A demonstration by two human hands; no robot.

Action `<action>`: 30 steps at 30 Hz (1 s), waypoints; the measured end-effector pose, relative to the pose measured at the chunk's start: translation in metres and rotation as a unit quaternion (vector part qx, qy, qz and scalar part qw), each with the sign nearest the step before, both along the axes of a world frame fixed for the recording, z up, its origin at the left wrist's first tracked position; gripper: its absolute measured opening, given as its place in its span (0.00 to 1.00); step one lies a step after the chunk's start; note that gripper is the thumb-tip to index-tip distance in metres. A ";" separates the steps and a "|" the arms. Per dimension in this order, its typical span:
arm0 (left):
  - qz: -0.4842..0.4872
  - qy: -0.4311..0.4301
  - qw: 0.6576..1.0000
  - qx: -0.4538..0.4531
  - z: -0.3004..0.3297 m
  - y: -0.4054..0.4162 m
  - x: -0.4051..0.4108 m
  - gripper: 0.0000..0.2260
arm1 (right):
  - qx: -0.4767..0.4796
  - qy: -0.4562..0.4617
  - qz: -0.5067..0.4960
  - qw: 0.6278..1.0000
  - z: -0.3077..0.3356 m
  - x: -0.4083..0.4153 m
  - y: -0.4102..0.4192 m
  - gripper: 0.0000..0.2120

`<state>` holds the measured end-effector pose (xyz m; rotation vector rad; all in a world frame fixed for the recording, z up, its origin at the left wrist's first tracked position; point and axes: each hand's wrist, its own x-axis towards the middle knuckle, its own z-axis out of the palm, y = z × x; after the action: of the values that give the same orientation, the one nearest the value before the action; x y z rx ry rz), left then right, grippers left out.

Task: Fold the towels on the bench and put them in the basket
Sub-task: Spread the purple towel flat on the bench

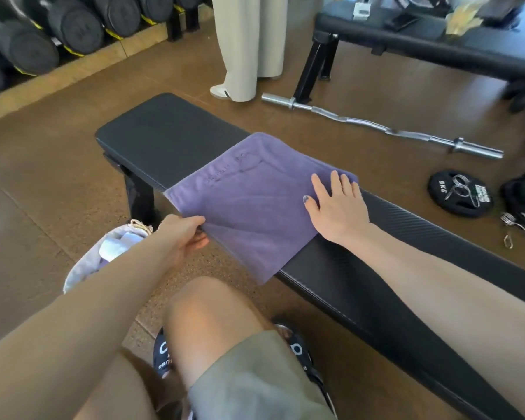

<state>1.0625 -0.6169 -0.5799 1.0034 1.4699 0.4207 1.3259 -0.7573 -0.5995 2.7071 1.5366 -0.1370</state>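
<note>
A purple towel [249,201] lies spread across the black bench [170,134], its near edge hanging over the bench's front side. My left hand [185,234] pinches the towel's near left edge. My right hand [338,204] presses flat with straight fingers on the towel's right side. The pale fabric basket [82,268] stands on the floor at the left below the bench, partly hidden by my left forearm, with white cloth inside.
A curl bar [385,128] and a 5 kg plate [459,192] lie on the brown floor to the right. A second bench [437,40] stands at the back. Another person's legs [249,47] stand behind the bench. Black rollers [73,25] line the left wall.
</note>
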 end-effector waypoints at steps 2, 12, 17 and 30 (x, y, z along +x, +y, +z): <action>-0.015 0.104 0.992 0.076 0.006 -0.006 0.004 0.21 | 0.028 0.001 0.053 0.998 0.006 -0.014 0.004 0.30; -0.533 0.368 0.622 0.440 -0.010 -0.002 0.050 0.29 | 0.016 0.036 0.028 0.999 -0.008 0.008 -0.015 0.29; -0.552 0.388 0.584 0.451 -0.005 0.021 0.048 0.39 | 0.025 -0.054 0.016 0.998 0.002 0.012 0.005 0.31; -0.479 0.399 0.654 0.428 -0.035 0.034 0.059 0.46 | 0.029 0.037 0.191 0.981 -0.009 0.034 0.144 0.25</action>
<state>1.1215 -0.5832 -0.6144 2.8184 1.1409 -0.2245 1.3601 -0.6136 -0.6088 2.4114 2.0743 -0.1848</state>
